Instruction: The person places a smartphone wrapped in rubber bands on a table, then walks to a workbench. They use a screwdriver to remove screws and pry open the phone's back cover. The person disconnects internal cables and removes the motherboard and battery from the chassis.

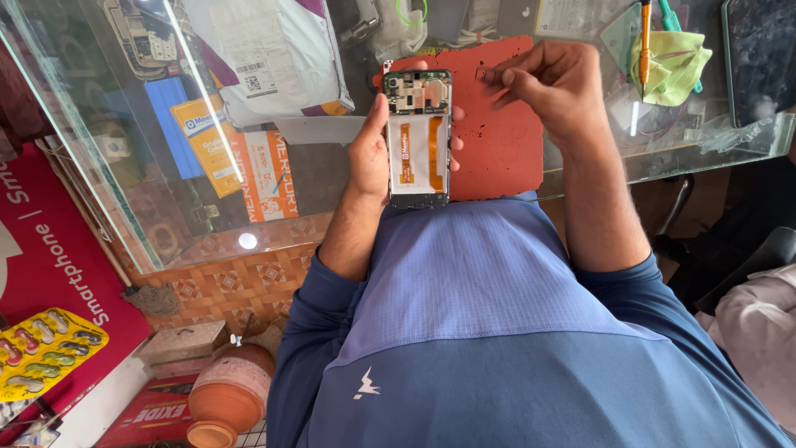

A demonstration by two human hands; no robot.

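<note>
A glass counter (149, 124) carries a red mat (497, 141), with a green cloth (676, 66) and an orange screwdriver (645, 41) beyond the right hand. The left hand (373, 153) wraps its grip around an opened phone (419, 137), held upright above the mat. Just right of the phone's top, the right hand (551, 87) pinches its fingertips together; whether they hold anything cannot be told.

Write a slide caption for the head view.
Left hand holds an opened smartphone above a red mat; right hand pinches beside its top.
</note>
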